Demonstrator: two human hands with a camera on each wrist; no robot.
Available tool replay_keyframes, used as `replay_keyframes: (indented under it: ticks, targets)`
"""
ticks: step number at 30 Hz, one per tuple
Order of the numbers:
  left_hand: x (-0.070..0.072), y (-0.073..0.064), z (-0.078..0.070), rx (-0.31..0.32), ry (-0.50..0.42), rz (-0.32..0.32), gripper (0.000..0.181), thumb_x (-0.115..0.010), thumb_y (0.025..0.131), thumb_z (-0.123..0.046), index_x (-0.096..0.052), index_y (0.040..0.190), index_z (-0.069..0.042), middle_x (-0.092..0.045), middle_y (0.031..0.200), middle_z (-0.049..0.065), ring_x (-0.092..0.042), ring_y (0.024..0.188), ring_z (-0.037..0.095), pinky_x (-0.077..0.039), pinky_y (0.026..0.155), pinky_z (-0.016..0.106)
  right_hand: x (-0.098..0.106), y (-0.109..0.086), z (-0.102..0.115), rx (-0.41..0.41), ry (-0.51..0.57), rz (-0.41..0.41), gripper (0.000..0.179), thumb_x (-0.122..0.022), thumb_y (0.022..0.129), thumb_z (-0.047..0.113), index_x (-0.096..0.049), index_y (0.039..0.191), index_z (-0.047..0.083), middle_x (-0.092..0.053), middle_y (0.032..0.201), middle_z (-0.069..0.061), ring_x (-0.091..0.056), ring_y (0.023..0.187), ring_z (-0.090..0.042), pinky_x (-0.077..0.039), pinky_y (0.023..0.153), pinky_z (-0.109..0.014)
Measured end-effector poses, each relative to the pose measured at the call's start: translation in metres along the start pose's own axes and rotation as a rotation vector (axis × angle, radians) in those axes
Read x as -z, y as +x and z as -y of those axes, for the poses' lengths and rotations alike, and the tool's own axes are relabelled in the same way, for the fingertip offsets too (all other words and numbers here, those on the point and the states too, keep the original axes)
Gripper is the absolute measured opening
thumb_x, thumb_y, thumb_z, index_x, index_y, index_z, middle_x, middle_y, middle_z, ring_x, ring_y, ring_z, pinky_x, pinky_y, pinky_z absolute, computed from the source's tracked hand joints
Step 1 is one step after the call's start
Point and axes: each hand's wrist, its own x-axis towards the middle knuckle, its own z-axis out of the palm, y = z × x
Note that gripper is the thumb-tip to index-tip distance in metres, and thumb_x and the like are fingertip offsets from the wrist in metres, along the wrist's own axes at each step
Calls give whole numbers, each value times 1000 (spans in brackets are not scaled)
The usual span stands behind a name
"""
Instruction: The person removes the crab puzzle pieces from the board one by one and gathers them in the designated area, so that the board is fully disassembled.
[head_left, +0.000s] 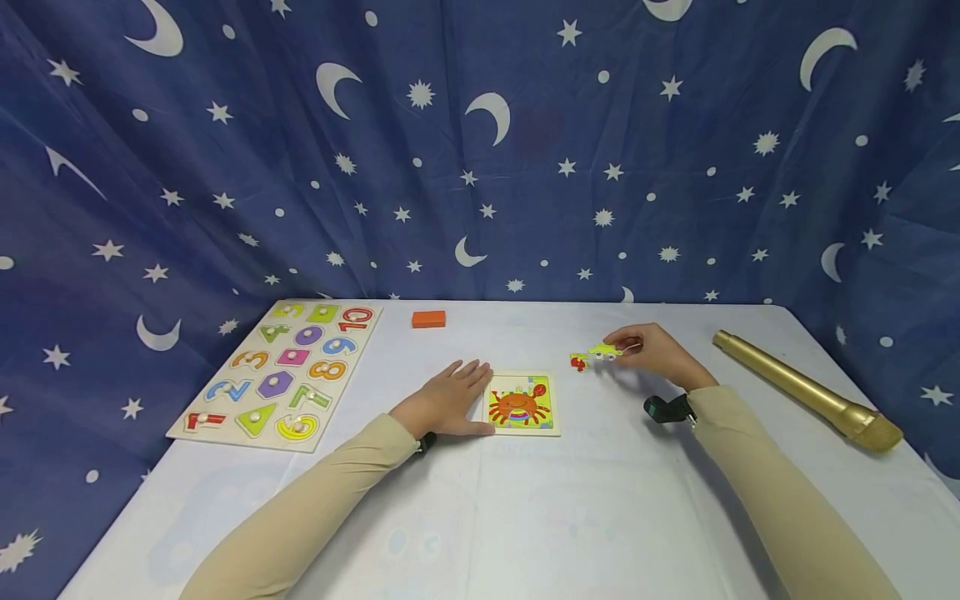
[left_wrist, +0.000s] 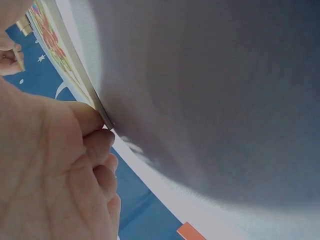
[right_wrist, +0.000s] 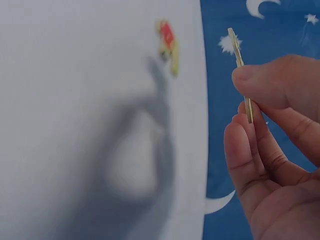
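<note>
A small square wooden crab puzzle (head_left: 525,432) lies on the table, its red crab picture (head_left: 519,407) facing up. Along its left side, my left hand (head_left: 448,402) rests with fingers extended and the thumb near the lower corner. The left wrist view shows those fingertips against the puzzle's edge (left_wrist: 79,69). To the right, my right hand (head_left: 654,354) pinches a thin yellow-green puzzle piece (head_left: 602,352) above the table; the right wrist view has this piece (right_wrist: 249,109) edge-on between thumb and fingers. A red and yellow piece (right_wrist: 167,40) lies on the cloth close by.
At the left is a large number-and-shape peg board (head_left: 296,358). An orange block (head_left: 428,319) lies near the back edge. A gold microphone-shaped object (head_left: 806,390) is on the far right. A blue star-patterned curtain (head_left: 480,183) hangs behind the white-covered table (head_left: 525,517).
</note>
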Motion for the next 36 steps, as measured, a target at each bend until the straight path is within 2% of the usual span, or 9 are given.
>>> replay_keyframes:
  ticks: [6, 10, 15, 18, 36]
  targets:
    - [2, -2, -1, 0, -16, -4, 94, -42, 85, -71, -18, 151, -10, -17, 159, 4, -14, 147, 20, -11, 122, 38, -3, 9, -16, -53, -28, -1, 36, -69, 82, 3, -63, 117, -2, -64, 110, -19, -56, 91, -18, -50, 77, -24]
    - [2, -3, -1, -3, -20, -13, 93, -42, 85, -70, -19, 151, -9, -18, 158, 5, -15, 147, 21, -12, 121, 39, -5, 16, -26, -56, -41, 10, 36, -70, 80, 1, -64, 115, -4, -65, 102, -18, -55, 84, -15, -48, 73, -23]
    - [2, -3, -2, -1, -10, -10, 94, -42, 84, -71, -19, 151, -9, -18, 158, 5, -15, 147, 20, -12, 121, 39, -9, 21, -30, -48, -60, 22, 35, -71, 78, 1, -65, 112, -5, -66, 105, -20, -58, 88, -19, -49, 76, -26]
    - [2, -3, -1, -2, -12, -13, 94, -42, 84, -71, -19, 151, -9, -19, 158, 5, -15, 147, 21, -12, 121, 39, -12, 24, -30, -73, -72, 21, 34, -72, 77, 2, -67, 111, -3, -66, 107, -19, -57, 89, -21, -49, 79, -27]
    - [1, -2, -1, -10, -15, -24, 93, -43, 85, -70, -21, 150, -8, -20, 158, 5, -16, 147, 21, -12, 121, 38, -24, 32, -15, -73, -69, 31, 33, -70, 79, 0, -66, 111, -3, -65, 114, -21, -59, 94, -23, -51, 88, -36]
